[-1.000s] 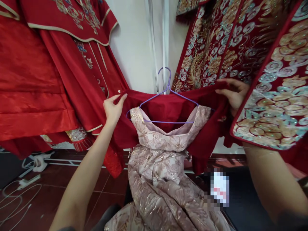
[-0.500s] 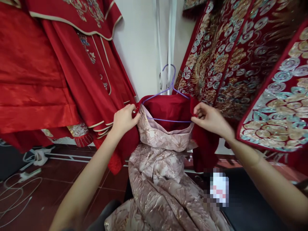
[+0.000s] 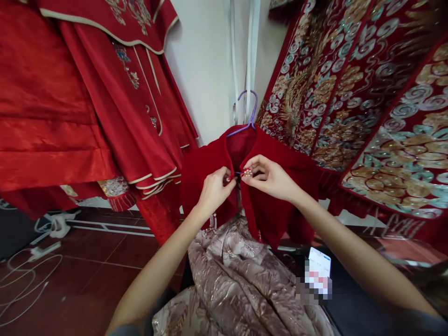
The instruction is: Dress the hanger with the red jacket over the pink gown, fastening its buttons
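Note:
A dark red velvet cape (image 3: 273, 205) hangs on a purple hanger (image 3: 248, 112) over a pink brocade dress (image 3: 238, 275). My left hand (image 3: 214, 190) pinches the cape's left front edge. My right hand (image 3: 269, 176) pinches the right front edge, at a small beaded clasp (image 3: 247, 173). The two edges meet between my fingers at the neck. Only the hanger's hook shows above the collar; the dress top is hidden behind the cape.
Plain red robes (image 3: 70, 107) hang at the left, heavily embroidered red garments (image 3: 367, 93) at the right. A white wall (image 3: 206, 70) lies behind. A phone (image 3: 318, 270) rests on a black surface at the lower right. White cables (image 3: 24, 275) trail across the dark tiled floor.
My hands drew the cape's two front edges from wide apart to together at the neck. The pink dress top and the hanger's bar became covered.

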Available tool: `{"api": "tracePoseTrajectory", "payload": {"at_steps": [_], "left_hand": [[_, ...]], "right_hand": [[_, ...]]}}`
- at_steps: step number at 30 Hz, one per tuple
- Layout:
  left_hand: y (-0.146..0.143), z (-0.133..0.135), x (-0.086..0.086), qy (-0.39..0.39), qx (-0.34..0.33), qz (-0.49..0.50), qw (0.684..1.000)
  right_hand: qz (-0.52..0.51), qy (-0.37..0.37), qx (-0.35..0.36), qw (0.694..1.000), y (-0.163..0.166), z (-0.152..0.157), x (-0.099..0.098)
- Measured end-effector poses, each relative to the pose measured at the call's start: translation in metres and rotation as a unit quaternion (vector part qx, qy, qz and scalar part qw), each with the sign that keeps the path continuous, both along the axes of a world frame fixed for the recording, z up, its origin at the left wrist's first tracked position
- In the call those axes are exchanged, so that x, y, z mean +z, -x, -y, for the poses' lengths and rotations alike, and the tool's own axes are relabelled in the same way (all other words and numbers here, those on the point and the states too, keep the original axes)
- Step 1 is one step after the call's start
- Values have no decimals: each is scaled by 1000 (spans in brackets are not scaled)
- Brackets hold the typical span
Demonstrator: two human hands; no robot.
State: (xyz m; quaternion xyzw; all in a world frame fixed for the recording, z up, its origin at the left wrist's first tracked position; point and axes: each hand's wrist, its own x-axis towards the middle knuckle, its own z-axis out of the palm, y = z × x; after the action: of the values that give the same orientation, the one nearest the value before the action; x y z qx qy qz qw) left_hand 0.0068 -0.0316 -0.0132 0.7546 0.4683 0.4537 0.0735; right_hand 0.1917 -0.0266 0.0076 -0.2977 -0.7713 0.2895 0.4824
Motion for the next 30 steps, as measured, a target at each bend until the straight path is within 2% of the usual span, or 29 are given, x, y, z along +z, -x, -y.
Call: {"api": "tracePoseTrajectory", "payload": {"at_steps": [3,6,10,19,22,30], "left_hand": [[4,0,-10,25,-20,224,974],[1,3,-13,49,-59,321,944],[-7,4,-5,57,-76,315,944],[-6,2,-2,44,-75,244,966],[-4,1,1,31,-81,207,975],[-3,3,8,10,-84,150,985]], "right_hand": [[-22,7,4,1000,-7,-1,-8],[-29,15,15,999,-8,0,-11],[-18,8,49,999,-3,4,-11],[-23,-84,-56,995,3,8,-16],[-4,-105,-68,992,1,8,-14],[7,-107,-76,991,0,8,-12]]}}
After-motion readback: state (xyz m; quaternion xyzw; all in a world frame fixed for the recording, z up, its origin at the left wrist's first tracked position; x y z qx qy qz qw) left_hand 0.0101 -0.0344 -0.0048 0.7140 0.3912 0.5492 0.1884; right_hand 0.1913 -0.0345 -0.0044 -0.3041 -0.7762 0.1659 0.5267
